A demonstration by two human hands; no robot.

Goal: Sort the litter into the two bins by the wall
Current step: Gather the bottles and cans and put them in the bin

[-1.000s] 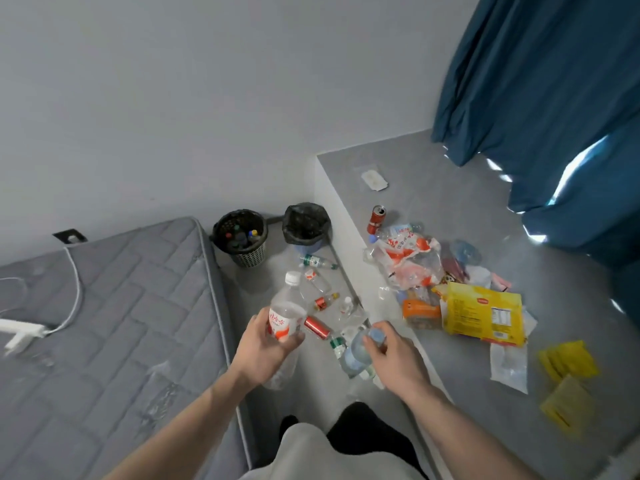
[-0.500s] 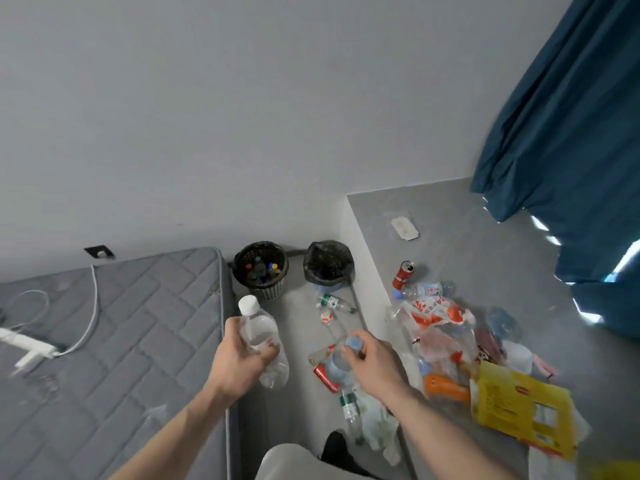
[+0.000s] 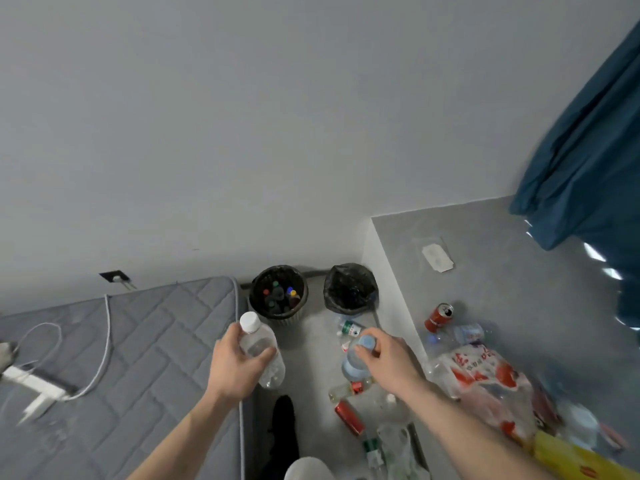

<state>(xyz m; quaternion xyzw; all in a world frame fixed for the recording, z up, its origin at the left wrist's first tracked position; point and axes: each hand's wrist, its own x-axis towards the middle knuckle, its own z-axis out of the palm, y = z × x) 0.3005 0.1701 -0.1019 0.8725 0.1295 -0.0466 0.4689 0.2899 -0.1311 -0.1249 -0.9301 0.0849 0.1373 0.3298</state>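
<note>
Clear plastic fills both our hands. Our left hand (image 3: 235, 362) grips a white-capped bottle (image 3: 261, 351), fingers and thumb curled round its body, held tilted above the edge of the grey mattress (image 3: 138, 341). Our right hand (image 3: 384, 362) pinches a blue-capped bottle (image 3: 358, 355) near its top, over the floor strip. Ahead, against the wall, stand two bins: the mesh bin (image 3: 278, 296) on the left already holds bottles with coloured caps, and the black-bagged bin (image 3: 349, 289) sits just beside it. On the raised ledge (image 3: 519, 289) lie a red can (image 3: 438, 317) and crumpled wrappers (image 3: 485, 375); another red can (image 3: 349, 417) lies on the floor near our right forearm.
</note>
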